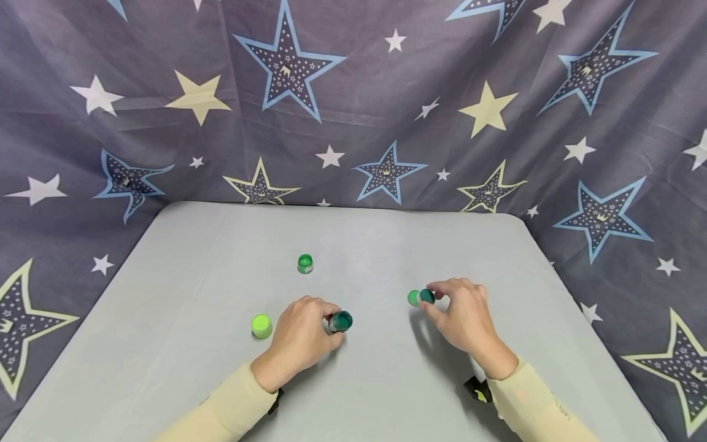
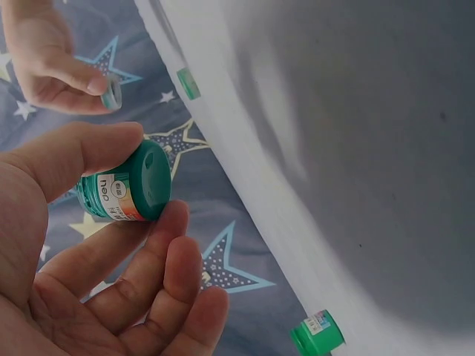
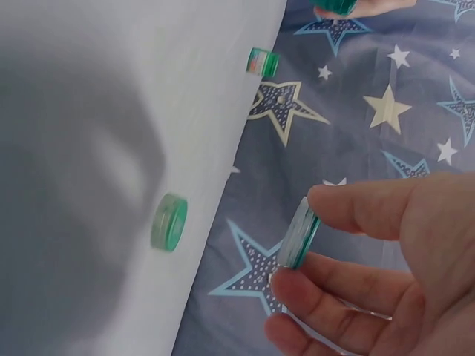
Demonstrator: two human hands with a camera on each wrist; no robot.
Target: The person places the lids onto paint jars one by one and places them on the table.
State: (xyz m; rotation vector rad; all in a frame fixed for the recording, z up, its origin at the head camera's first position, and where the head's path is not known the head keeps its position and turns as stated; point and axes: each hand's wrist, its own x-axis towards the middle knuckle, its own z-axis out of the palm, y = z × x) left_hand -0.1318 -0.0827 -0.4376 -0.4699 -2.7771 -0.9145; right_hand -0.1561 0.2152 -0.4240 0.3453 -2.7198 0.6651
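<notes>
My left hand [image 1: 306, 331] pinches a small dark green paint jar [image 1: 341, 321] between thumb and fingers, above the table. In the left wrist view, a printed label marked "deli" wraps the jar [image 2: 122, 185]. My right hand [image 1: 463, 313] pinches a round dark green lid [image 1: 428, 296] by its edges, thumb opposite fingers. A green lid [image 1: 413, 298] lies on the table just left of that hand; the right wrist view shows the lying lid [image 3: 169, 222] apart from the held lid [image 3: 299, 233].
Left of my left hand stands a light green jar [image 1: 262, 326]. Farther back sits an uncapped green jar [image 1: 305, 264]. The pale grey table [image 1: 353, 239] meets a star-patterned cloth [image 1: 353, 92] behind it.
</notes>
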